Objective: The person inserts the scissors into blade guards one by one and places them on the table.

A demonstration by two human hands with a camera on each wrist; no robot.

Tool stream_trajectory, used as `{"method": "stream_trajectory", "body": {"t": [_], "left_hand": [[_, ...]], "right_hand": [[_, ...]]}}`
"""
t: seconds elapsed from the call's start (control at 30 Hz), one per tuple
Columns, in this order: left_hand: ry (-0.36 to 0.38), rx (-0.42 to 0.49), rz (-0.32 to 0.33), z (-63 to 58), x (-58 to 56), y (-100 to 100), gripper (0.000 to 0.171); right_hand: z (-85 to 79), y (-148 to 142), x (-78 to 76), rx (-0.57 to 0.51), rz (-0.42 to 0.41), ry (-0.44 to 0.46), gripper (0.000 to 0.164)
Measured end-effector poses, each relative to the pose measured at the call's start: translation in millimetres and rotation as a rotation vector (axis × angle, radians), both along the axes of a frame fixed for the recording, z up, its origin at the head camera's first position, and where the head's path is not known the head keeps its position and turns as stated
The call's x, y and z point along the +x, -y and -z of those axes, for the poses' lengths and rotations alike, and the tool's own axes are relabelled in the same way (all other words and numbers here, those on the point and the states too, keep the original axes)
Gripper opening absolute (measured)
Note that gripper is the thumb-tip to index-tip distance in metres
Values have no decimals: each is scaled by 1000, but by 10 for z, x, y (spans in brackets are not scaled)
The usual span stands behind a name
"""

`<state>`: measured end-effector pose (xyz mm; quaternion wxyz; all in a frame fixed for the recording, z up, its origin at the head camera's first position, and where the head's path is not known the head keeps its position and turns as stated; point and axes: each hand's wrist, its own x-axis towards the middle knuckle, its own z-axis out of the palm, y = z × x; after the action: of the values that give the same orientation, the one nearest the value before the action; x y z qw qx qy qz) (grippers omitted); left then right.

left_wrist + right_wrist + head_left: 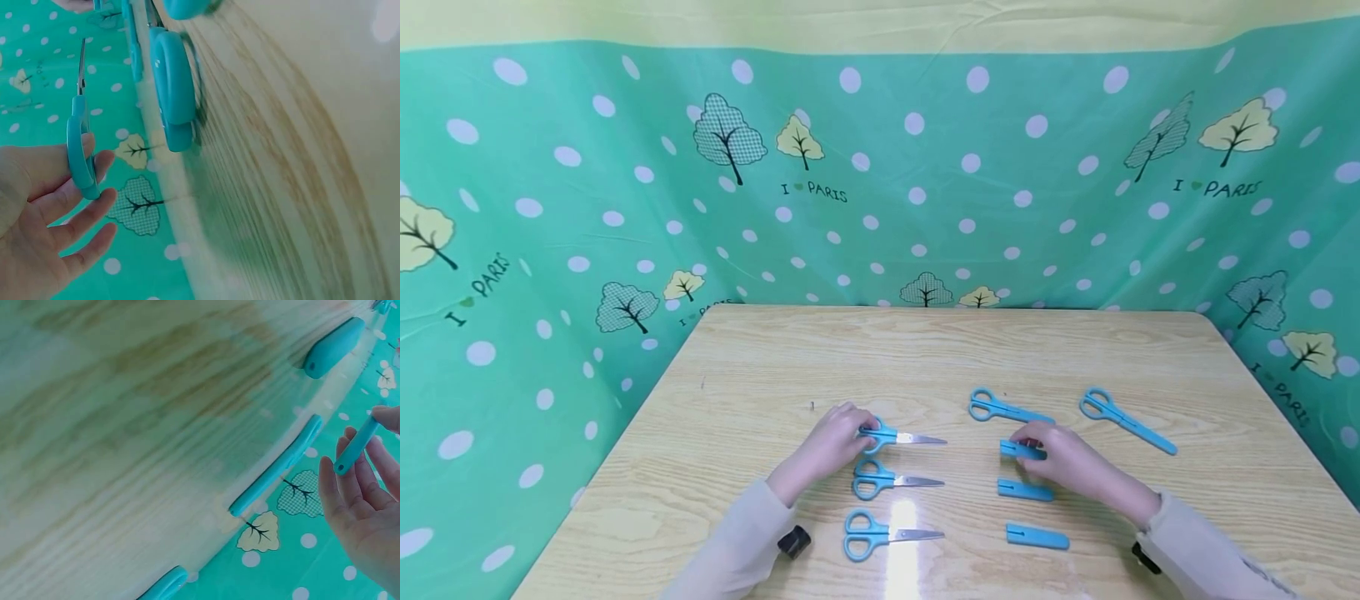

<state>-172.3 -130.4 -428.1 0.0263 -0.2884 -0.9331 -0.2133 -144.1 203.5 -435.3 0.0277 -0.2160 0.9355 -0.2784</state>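
My left hand (829, 443) pinches a pair of blue-handled scissors (887, 436) by its finger loops, the bare metal blades pointing right. In the left wrist view those scissors (76, 145) are raised off the table between thumb and fingers. A blue blade cover (1019, 450) is pinched in my right hand (1066, 461), its slotted end toward the scissors. The right wrist view shows this cover (357, 449) between thumb and fingertips. Nearer me lie two more bare scissors, one in the middle (884, 481) and one in front (868, 535). Two loose covers, a middle one (1025, 490) and a front one (1037, 536), lie opposite them.
Behind my right hand lie two covered scissors, one pair left (1000, 407) and one pair right (1126, 421). The wood-grain table (760, 350) meets a green dotted curtain (820, 242) at its back and sides. Light glares near the front scissors.
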Motion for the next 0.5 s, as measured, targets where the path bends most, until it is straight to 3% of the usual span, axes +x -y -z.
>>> {"method": "stream_trajectory", "body": {"t": [0.2,0.5], "left_hand": [[-20,34,16,-35,56,4,18],[-50,63,37,-98,137,-4,18]], "right_hand": [[-32,16,41,-24,-36,-86,24],[-147,81,109,-61,-91,-134,24]]}}
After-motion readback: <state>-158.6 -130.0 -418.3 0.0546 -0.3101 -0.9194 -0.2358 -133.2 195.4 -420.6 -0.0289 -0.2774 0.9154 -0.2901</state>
